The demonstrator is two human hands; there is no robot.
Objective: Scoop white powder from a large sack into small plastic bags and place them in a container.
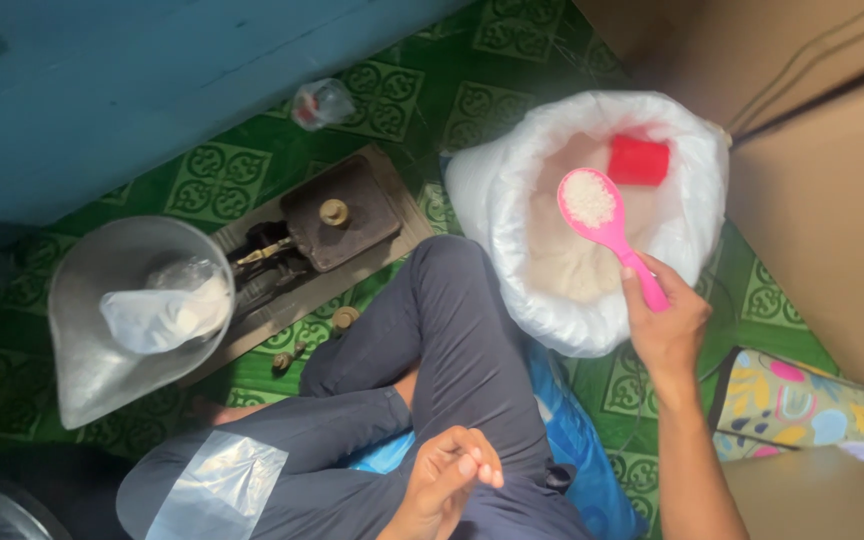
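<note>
Over the open sack, the pink spoon (607, 225) sits level with a heaped load of white grains; right hand (664, 325) has its fingers closed round the thin handle. Step in hand looks like scooping, spoon lifted clear of the grain bed; my read is the load needs a level carry, tilt would spill it. White sack (512, 270) is soft woven plastic, rim rolled down, rice inside matte and granular; a red cylindrical cup (638, 160) lies in it by the far wall. Left hand (452, 475) rests on the lap, fingers loosely curled, holding nothing. Further left on the green patterned floor (252, 165): dark metal balance scale (322, 225); its clear pan (122, 310) holds a filled clear bag (167, 315).
</note>
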